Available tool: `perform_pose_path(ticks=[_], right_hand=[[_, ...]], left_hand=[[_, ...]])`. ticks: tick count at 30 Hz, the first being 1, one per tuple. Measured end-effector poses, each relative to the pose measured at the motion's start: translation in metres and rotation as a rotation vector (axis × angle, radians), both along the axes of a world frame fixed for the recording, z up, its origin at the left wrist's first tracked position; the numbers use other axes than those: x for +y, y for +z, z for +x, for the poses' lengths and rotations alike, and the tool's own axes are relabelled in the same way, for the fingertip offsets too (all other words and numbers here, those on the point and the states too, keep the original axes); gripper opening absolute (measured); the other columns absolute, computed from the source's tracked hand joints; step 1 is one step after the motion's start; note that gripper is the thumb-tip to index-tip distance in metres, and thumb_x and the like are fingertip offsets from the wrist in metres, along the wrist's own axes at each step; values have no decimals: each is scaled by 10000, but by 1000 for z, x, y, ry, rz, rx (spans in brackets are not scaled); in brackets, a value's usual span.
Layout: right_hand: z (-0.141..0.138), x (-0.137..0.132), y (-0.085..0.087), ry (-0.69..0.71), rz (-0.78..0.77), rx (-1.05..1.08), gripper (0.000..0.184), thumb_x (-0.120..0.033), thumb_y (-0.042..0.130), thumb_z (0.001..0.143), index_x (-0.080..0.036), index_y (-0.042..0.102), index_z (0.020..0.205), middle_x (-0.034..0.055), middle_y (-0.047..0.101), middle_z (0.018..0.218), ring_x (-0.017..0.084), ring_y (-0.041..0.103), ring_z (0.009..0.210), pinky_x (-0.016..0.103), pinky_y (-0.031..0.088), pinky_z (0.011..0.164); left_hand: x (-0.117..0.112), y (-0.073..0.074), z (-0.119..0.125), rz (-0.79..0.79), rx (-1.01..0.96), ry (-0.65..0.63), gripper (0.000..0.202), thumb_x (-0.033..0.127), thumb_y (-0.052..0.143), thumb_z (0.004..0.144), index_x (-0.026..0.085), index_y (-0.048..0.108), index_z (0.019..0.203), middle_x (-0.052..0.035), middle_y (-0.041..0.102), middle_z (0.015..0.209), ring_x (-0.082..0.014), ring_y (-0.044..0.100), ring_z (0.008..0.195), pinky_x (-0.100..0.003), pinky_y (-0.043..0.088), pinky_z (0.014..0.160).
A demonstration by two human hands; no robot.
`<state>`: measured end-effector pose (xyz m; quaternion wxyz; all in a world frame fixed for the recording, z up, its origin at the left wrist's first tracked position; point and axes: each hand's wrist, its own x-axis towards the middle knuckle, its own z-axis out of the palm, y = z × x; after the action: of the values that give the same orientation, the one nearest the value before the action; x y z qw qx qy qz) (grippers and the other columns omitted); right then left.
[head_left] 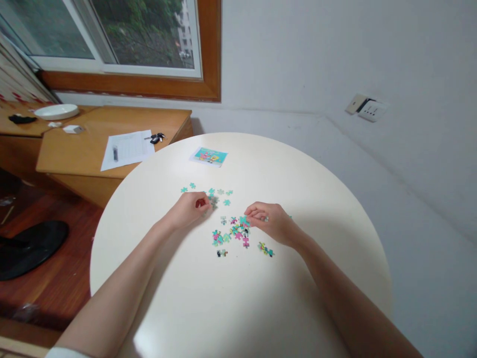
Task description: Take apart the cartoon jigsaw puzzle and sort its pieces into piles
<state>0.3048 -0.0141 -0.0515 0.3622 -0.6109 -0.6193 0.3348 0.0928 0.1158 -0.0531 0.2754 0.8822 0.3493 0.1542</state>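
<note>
Small jigsaw puzzle pieces lie in a loose heap (238, 231) at the middle of the round table, mostly teal, pink and yellow. My left hand (192, 209) is closed in a pinch at the heap's upper left, with a greyish puzzle piece (214, 201) at its fingertips. To the right, my right hand (272, 222) has its thumb and fingers together on a teal puzzle piece (244, 221) at the heap's edge. Below lie a joined-looking strip of pieces (266, 249) and a small pale cluster (222, 253). Several teal pieces (227, 203) are scattered above.
On the white round table (242, 303), a colourful picture card (210, 156) lies towards the back. A wooden desk (89, 149) at the left bears a sheet of paper (126, 149), keys (157, 138) and a white plate (56, 111). A wall stands close behind and right.
</note>
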Motion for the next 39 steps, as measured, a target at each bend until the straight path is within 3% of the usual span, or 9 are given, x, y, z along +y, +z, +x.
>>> perform_pose_path(ticks=[4, 11, 20, 39], right_hand=[[-5, 1, -3, -33, -35, 125, 117, -274, 582, 721, -166, 569, 762, 21, 642, 662, 152, 649, 630, 246, 496, 588], [-11, 5, -6, -108, -95, 335, 241, -358, 670, 629, -172, 537, 706, 9, 627, 608, 151, 626, 534, 269, 503, 543], [-15, 6, -6, -96, -108, 429, 297, -381, 720, 589, -167, 537, 682, -8, 613, 546, 143, 616, 493, 246, 477, 507], [-9, 6, -1, -128, -67, 394, 181, -300, 665, 622, -168, 549, 666, -9, 627, 544, 140, 620, 510, 246, 474, 530]], left_hand=[[-10, 6, 6, -47, -79, -99, 198, 309, 528, 757, 138, 620, 721, 1, 563, 612, -96, 444, 558, -213, 346, 544], [-28, 7, 15, 21, -143, -232, 321, 341, 640, 728, 162, 628, 994, -26, 608, 761, -114, 488, 630, -231, 386, 609], [-41, 7, 24, 84, -203, -360, 237, 275, 654, 746, 164, 629, 954, -29, 650, 817, -126, 542, 710, -248, 416, 689], [-36, 7, 21, 37, -268, -312, 200, 279, 603, 783, 166, 668, 935, -22, 628, 735, -96, 498, 617, -212, 400, 612]])
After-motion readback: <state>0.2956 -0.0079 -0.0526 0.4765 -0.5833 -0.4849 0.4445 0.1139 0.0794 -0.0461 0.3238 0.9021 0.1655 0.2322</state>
